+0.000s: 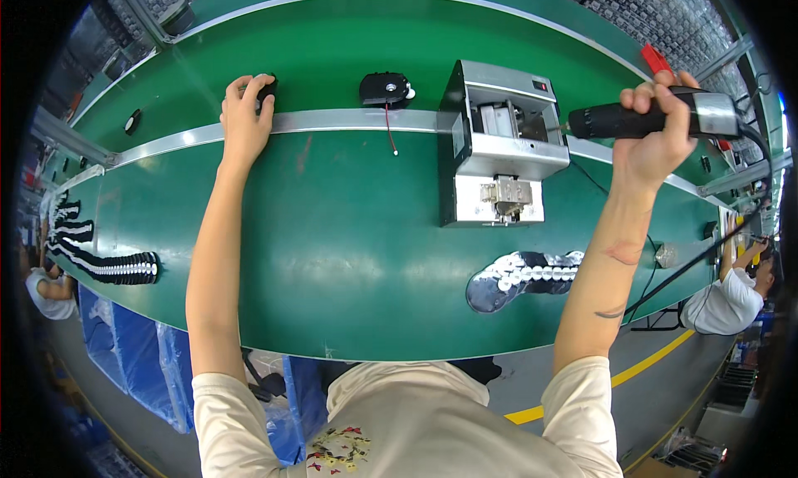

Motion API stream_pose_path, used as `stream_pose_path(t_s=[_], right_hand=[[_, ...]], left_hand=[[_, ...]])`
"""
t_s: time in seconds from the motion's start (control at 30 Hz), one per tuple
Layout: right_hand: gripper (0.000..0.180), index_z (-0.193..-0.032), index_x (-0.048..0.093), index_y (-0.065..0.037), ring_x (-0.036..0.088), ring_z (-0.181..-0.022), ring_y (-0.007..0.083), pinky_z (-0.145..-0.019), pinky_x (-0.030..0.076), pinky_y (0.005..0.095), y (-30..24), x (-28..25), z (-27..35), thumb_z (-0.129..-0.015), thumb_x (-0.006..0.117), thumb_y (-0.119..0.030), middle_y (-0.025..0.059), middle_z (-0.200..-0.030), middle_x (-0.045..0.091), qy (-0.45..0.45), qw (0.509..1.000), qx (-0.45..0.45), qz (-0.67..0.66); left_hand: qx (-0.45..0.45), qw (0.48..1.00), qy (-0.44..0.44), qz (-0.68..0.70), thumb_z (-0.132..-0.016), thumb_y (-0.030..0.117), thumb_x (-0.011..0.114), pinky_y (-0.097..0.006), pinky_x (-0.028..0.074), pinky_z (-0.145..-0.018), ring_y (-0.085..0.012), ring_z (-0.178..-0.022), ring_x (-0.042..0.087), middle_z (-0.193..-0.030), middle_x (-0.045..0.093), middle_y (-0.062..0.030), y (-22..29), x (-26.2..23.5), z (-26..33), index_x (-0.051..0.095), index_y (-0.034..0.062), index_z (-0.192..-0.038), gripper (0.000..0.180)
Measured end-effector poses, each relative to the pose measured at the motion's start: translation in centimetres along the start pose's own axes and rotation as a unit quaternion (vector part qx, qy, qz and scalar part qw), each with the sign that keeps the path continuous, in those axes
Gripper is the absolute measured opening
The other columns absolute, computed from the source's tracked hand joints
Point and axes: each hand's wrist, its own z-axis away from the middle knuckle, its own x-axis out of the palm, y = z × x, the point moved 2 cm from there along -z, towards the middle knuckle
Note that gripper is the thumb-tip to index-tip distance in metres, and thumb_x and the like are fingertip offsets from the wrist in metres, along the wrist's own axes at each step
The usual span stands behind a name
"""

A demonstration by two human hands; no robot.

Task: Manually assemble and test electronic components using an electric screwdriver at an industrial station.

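My right hand (652, 137), on the far right, is wrapped round a black and silver electric screwdriver (607, 122). The screwdriver lies nearly level, and its thin bit points left at the open top of a metal box-shaped screw feeder (511, 155). At the far left, my left hand (243, 112) grips a small black part (267, 93) on the green surface beyond the metal rail. The fingers cover much of that part. Between my hands, beside the feeder, a black module (384, 89) lies with a red wire hanging over the rail.
A metal rail (349, 121) crosses the green bench (349, 229). Stacked black and white parts (524, 277) lie near right, with more rows (104, 266) at left. A small black piece (133, 121) sits far left. The screwdriver's cable (706, 249) trails down the right side. A co-worker (731, 299) is at right.
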Motion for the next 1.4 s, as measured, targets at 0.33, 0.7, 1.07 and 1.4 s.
stream_pose_path(t_s=[0.33,0.7,1.07,1.4], right_hand=[[0.034,-0.129,0.044,-0.011,0.058,-0.061,0.0246,-0.047,0.051,0.0408,-11.9,-3.7,4.7,-0.095,0.046,-0.009,0.0159,-0.113,0.057,-0.377,0.879,0.114,-0.269],[0.044,-0.121,0.042,0.003,0.047,-0.062,0.009,-0.06,0.04,0.0259,-16.3,-5.9,12.7,-0.08,0.051,-0.005,0.0092,-0.1,0.045,-0.246,0.945,0.158,-0.145],[0.052,-0.13,0.038,0.004,0.047,-0.061,0.0067,-0.059,0.04,0.0243,-15.2,-5.6,13.5,-0.081,0.049,-0.009,0.0079,-0.102,0.044,-0.287,0.941,0.142,-0.111],[0.051,-0.128,0.037,0.002,0.047,-0.059,0.0077,-0.058,0.041,0.0251,-14.3,-5.0,13.7,-0.08,0.05,-0.007,0.008,-0.102,0.045,-0.288,0.939,0.147,-0.113]], left_hand=[[0.113,0.981,-0.16,0.013,-0.081,0.009,0.069,-0.043,0.035,-0.099,-0.0328,-0.118,0.05,-0.132,0.046,-0.0142,11.0,-8.4,13.8,0.06,0.016,-0.121,0.042],[0.166,0.71,-0.526,0.438,-0.085,0.003,0.061,-0.037,0.052,-0.072,-0.0278,-0.08,0.064,-0.09,0.064,-0.0126,25.7,-6.1,30.7,0.065,0.0005,-0.095,0.012],[0.17,0.655,-0.613,0.407,-0.087,0.006,0.059,-0.04,0.05,-0.078,-0.0304,-0.088,0.063,-0.09,0.066,-0.0138,26.3,-0.9,34.4,0.066,0.0006,-0.097,0.013],[0.167,0.599,-0.7,0.351,-0.078,0.004,0.06,-0.037,0.052,-0.071,-0.0284,-0.078,0.066,-0.081,0.068,-0.0154,26.7,0.6,34.9,0.068,-0.0022,-0.092,0.017]])
